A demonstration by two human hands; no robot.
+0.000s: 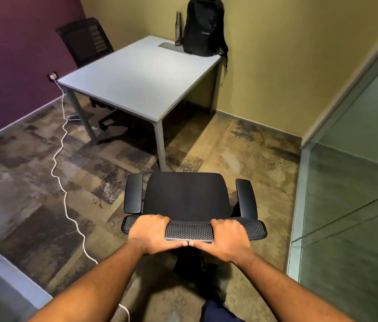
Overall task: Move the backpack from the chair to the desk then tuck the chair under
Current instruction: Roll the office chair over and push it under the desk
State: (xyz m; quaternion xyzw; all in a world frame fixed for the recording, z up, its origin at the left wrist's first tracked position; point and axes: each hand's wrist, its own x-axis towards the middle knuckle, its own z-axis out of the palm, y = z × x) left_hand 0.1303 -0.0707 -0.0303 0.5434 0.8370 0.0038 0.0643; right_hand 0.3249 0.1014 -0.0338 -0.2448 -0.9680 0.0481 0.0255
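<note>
A black backpack (203,26) stands upright on the far right corner of the grey desk (136,75), leaning against the wall. A black office chair (186,195) with armrests stands on the carpet in front of the desk's near corner, its seat bare and facing the desk. My left hand (154,233) and my right hand (225,237) both grip the top edge of the chair's mesh backrest, thumbs nearly touching at the middle.
A dark bottle (178,29) stands beside the backpack. A second black chair (85,40) sits at the desk's far left side. A white cable (63,159) snakes across the carpet from a wall socket. A glass partition (350,182) runs along the right.
</note>
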